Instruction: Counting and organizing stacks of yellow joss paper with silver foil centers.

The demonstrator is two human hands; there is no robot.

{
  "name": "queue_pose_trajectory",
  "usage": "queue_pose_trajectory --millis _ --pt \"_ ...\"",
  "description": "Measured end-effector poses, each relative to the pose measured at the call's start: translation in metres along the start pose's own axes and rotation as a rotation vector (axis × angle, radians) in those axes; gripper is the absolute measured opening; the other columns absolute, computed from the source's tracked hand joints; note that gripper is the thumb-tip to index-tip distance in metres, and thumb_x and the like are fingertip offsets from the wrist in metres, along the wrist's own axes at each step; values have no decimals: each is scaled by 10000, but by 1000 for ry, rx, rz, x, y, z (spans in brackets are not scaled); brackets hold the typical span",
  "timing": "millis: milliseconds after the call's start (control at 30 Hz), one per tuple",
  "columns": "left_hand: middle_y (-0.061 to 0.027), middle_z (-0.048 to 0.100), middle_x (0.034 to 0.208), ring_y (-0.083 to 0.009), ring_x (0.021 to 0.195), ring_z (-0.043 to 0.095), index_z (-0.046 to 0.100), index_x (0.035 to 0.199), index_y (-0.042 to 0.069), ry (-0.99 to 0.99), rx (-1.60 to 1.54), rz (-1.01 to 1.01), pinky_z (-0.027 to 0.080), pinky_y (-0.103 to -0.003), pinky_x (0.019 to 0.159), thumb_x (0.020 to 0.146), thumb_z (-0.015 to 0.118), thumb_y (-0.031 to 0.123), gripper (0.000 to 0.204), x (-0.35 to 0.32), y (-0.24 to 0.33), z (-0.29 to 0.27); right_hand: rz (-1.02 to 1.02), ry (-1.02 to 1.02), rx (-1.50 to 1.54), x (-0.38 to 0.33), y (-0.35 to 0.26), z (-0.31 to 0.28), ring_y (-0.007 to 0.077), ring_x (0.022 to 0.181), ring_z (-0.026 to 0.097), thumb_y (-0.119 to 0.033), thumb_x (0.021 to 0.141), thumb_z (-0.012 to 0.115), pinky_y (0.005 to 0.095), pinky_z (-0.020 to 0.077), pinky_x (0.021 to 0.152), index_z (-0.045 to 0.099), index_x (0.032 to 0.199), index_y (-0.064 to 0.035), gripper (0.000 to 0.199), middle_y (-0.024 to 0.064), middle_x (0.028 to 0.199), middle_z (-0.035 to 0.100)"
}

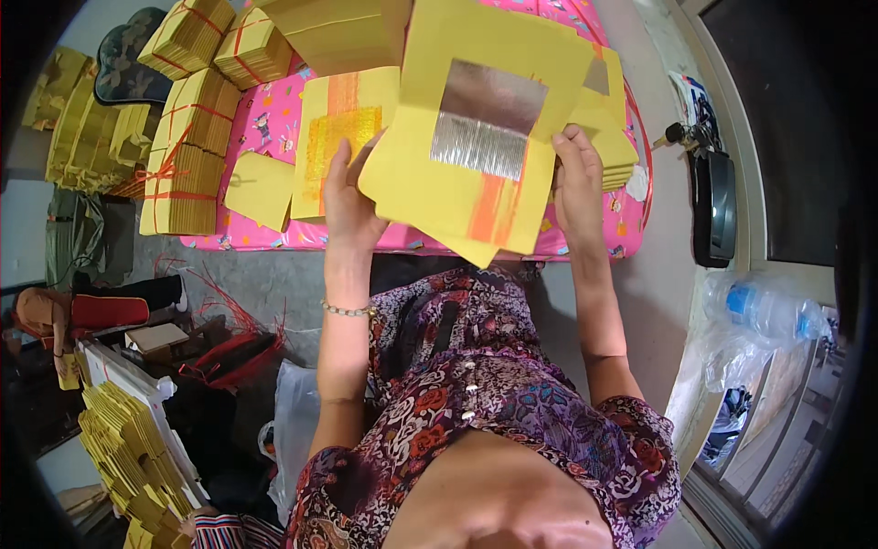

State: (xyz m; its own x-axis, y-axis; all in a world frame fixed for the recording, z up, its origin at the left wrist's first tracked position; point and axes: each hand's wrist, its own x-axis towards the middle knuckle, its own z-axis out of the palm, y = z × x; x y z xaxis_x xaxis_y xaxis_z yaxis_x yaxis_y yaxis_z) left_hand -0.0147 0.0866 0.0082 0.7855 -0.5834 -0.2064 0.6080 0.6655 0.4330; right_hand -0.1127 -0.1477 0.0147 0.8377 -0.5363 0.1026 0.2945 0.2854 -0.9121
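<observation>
Yellow paper sheets (466, 174), the top one bearing a silver foil square (485, 119) and an orange stripe, are held up between both hands above the pink patterned bench (274, 119). The left hand (352, 197) is closed on the left edge of the sheets, thumb on top; the right hand (576, 178) is closed on the right edge. The sheets look fanned, as if being sorted or squared, which calls for an even grip. Another gold-printed sheet (340, 137) lies just behind. Tied yellow bundles (197, 137) crowd the far left, a loose stack (613, 137) sits right, and a plastic bottle (768, 311) lies near right.
</observation>
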Motion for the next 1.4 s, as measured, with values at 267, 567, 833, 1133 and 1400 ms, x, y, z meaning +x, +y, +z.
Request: queue_pose_trajectory --millis 267,567,833,1133,1400 --pt "-170 574 1175 -258 1080 569 451 1265 -64 -150 74 -148 463 -365 906 911 442 375 563 -10 23 5 189 -135 58 10 -16 -2 18 735 512 -102 918 489 179 431 677 515 876 -54 69 -38 829 557" --pt "-86 581 1154 -148 998 585 474 1242 -19 54 625 -89 506 -281 804 935 507 206 382 -9 2 9 283 -411 -41 16 -12 -2 -3 707 501 -111 917 500 172 426 633 525 895 -59 61 -47 793 544" --pt "-90 636 1047 -156 888 638 533 1144 -25 166 524 124 531 -276 757 906 571 234 354 -16 34 -21 -18 -118 -273 43 -40 -23 12 736 525 -150 959 480 179 430 634 526 1003 -44 123 -26 848 588" --pt "-98 600 1131 -177 984 610 481 1215 -25 141 380 194 506 -306 837 924 535 201 372 -23 46 -27 -130 -103 -428 53 -25 -37 20 737 528 -152 965 466 178 425 643 528 1011 -24 150 -7 850 597" --pt "-84 577 1158 -133 1024 559 475 1238 -20 118 610 276 446 -273 871 945 499 144 337 2 4 5 56 -268 -232 31 -1 17 11 726 502 -132 962 465 181 408 628 502 992 -24 118 -14 816 572"
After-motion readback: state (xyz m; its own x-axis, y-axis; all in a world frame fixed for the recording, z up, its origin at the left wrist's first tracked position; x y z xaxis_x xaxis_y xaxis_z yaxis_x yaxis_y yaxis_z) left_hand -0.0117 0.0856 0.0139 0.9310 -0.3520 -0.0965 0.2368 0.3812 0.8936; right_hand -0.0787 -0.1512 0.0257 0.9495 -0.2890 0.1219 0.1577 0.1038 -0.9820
